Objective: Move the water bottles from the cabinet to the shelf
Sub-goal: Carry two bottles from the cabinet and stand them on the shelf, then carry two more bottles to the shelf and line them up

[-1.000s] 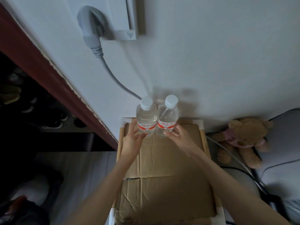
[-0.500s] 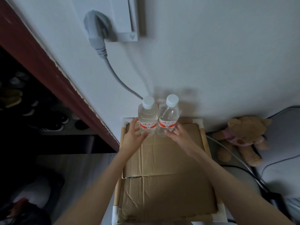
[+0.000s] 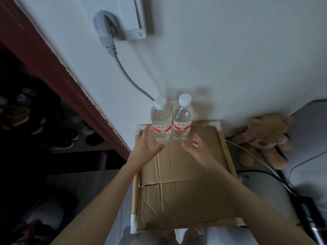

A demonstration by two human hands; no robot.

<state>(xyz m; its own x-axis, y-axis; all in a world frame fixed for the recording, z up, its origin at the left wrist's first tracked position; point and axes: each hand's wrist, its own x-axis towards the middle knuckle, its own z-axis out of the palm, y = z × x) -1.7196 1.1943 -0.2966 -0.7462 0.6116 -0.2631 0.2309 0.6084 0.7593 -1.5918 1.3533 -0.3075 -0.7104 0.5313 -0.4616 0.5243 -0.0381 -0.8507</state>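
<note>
Cardboard-topped shelf nearest, one sheet. Both hands now drawn back off the bottles: left hand with fingers straight and spread, holding nothing; right hand loosely open, likewise empty. Beyond at 12 o'clock, two water bottles upright, touching, at shelf's far edge against wall. One teddy bear at 3 o'clock. One plug high at 11 o'clock.

I log two clear water bottles, white caps, red-and-white label bands, on brown cardboard. At three o'clock, a tan teddy bear in pink; at eleven, a grey plug on a white wall, dark red frame at nine.
</note>
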